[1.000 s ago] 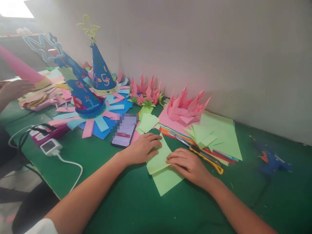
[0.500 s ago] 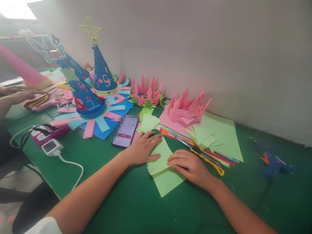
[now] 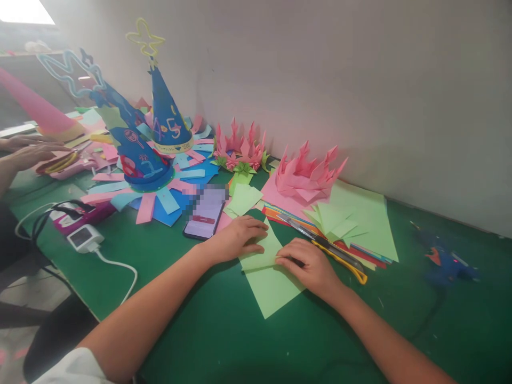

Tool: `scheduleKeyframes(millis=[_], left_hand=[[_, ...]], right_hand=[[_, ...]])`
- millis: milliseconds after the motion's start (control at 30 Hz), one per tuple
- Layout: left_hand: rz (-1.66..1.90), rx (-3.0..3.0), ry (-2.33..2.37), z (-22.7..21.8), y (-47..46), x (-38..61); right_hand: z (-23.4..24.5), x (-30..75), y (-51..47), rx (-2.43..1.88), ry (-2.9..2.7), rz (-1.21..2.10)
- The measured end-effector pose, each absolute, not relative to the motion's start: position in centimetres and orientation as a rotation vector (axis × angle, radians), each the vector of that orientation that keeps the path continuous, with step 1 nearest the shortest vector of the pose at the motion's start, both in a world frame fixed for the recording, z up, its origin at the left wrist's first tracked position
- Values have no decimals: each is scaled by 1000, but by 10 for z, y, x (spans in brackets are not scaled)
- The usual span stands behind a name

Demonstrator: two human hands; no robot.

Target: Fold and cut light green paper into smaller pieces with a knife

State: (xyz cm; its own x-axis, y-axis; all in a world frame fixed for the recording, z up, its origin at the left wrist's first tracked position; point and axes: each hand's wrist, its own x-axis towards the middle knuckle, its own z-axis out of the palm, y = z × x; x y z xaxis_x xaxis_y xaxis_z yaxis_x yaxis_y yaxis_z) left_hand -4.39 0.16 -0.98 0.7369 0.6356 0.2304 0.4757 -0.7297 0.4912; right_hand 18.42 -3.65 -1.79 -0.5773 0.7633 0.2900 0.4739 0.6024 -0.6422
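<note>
A light green sheet of paper (image 3: 266, 293) lies on the table in front of me, its far part folded over toward me. My left hand (image 3: 236, 237) rests on the folded part, fingers stretched out and pressing it down. At the fold's right end, my right hand (image 3: 308, 264) has its thumb and fingers pinched together on the edge of the paper. Just beyond that hand lies a yellow-handled utility knife (image 3: 340, 256) beside a pair of scissors, on a stack of coloured paper. The phone (image 3: 206, 213) is left of my left hand.
Pink paper crowns (image 3: 306, 173) stand near the wall. Decorated blue cone hats (image 3: 170, 117) fill the back left. A blue glue gun (image 3: 450, 264) is at right. A power strip (image 3: 82, 213) with a white charger (image 3: 84, 237) sits at left, near another person's hands (image 3: 34, 152).
My right hand's fingers have drawn together at the fold's edge. My left hand has shifted slightly on the sheet, and the view has moved a little.
</note>
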Motion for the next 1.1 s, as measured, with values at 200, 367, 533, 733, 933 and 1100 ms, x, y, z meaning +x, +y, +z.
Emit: scheduleKeyframes(millis=[200, 367, 533, 733, 933, 1100], left_hand=[[592, 2448, 750, -13, -1, -43], [599, 2309, 804, -11, -2, -42], [542, 2098, 920, -2, -1, -47], [489, 2121, 940, 6, -6, -49], [487, 2159, 941, 0, -12, -47], [511, 2188, 957, -4, -12, -45]], right_hand=[[-19, 183, -37, -1001, -2281, 681], [-29, 184, -37, -1292, -2168, 691], [-24, 182, -38, -1257, -2196, 735], [-19, 180, -36, -1053, -2273, 732], [-22, 181, -34, -963, -2312, 651], [-21, 179, -35, -1008, -2300, 620]])
